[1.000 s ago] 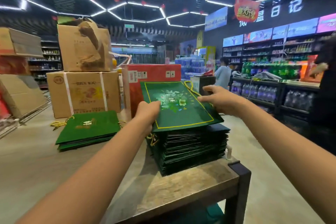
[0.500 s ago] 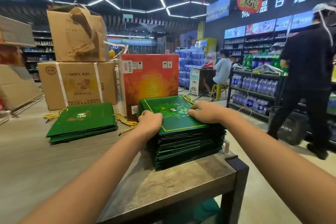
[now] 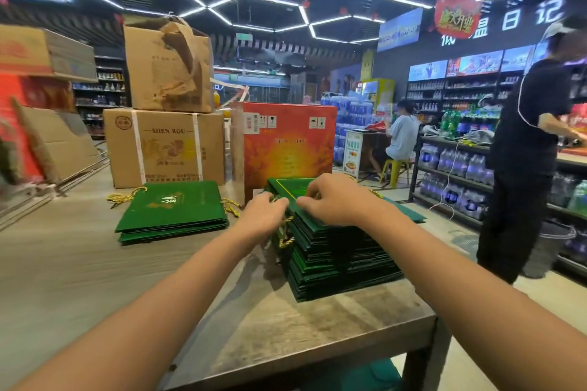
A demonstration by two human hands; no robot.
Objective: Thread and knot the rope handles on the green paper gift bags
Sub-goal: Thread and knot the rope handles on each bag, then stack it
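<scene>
A tall stack of flat green paper gift bags point(image 3: 336, 260) stands near the table's right end. Both of my hands meet at the left edge of its top bag point(image 3: 287, 189). My left hand point(image 3: 263, 216) has its fingers curled at that edge, where a gold rope handle point(image 3: 286, 240) hangs down the stack's side. My right hand point(image 3: 333, 198) lies over the top bag with its fingertips pinching at the same edge. A second, lower pile of green bags point(image 3: 173, 211) with gold rope handles point(image 3: 127, 195) sticking out lies to the left.
Brown cartons point(image 3: 165, 146) and a red carton point(image 3: 286, 143) stand behind the bags on the wooden table point(image 3: 317, 327), whose right edge is close to the stack. A person in black point(image 3: 524, 168) stands at the right by shelves of bottles. Another person sits further back.
The top bag, held up and tilted a second ago, now lies flat on the stack. Both hands have drawn together at its left edge. The person in black has come into view at right.
</scene>
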